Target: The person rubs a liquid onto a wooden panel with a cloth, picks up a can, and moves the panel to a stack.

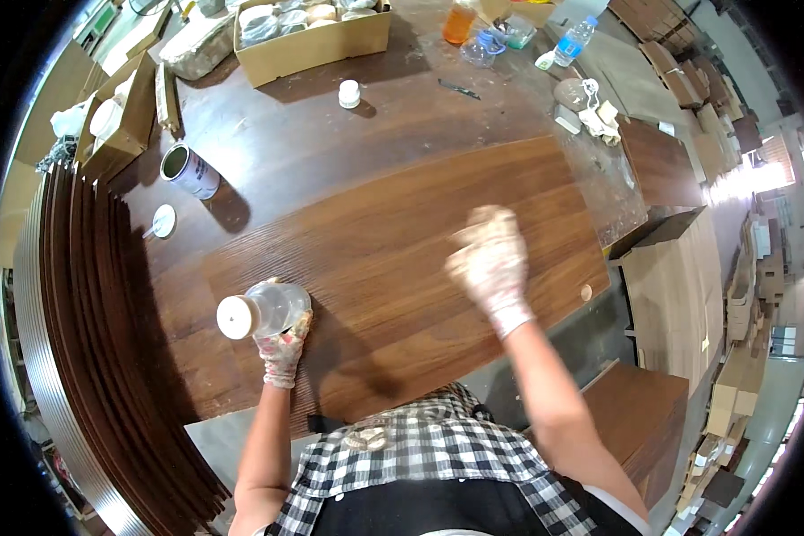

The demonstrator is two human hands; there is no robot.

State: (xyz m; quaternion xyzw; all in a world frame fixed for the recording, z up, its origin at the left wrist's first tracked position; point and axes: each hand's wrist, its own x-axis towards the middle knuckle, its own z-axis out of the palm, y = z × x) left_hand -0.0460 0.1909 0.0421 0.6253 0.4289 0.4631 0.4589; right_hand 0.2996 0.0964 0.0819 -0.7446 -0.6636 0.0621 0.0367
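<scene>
My left hand (283, 347), in a stained patterned work glove, grips a clear plastic bottle (283, 306) with a cream-white lid. The bottle is tilted, its lid pointing left. Under both hands lies a wood-grain panel (393, 241) on the brown worktable. My right hand (491, 255), in a similar soiled glove, is over the panel's right half with its fingers curled closed. Whatever may be in those fingers is hidden. A small white cap (349, 94) stands on the table beyond the panel.
An open can (189, 171) and a round white lid (162, 221) are at the left, near a stack of dark boards (89, 313). Cardboard boxes (317, 54) of supplies line the back. Bottles (575, 40) and a crumpled glove (601, 121) sit at the far right.
</scene>
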